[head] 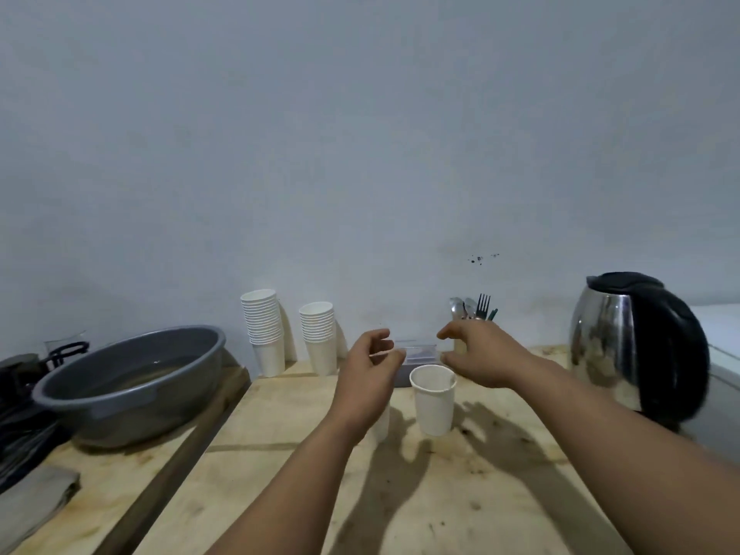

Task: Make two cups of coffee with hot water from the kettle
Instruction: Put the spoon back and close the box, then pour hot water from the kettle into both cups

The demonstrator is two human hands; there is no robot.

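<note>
Centrally on the pale wooden bench (280,494): upright white paper cup (434,398), empty from what shows. Second white paper cup (381,424) at its 9 o'clock, mostly hidden under the left wrist. Left hand (370,364) above it, fingers curled but grip empty. Right hand (482,354) at 1 o'clock of the cup, grip spread open, holding nothing. Clear plastic container (418,354) between the hands. Shiny steel kettle with black handle (636,342) at 3 o'clock. Two stacks of white paper cups (266,330) at 11 o'clock; grey plastic basin (132,378) at 9 o'clock.
</note>
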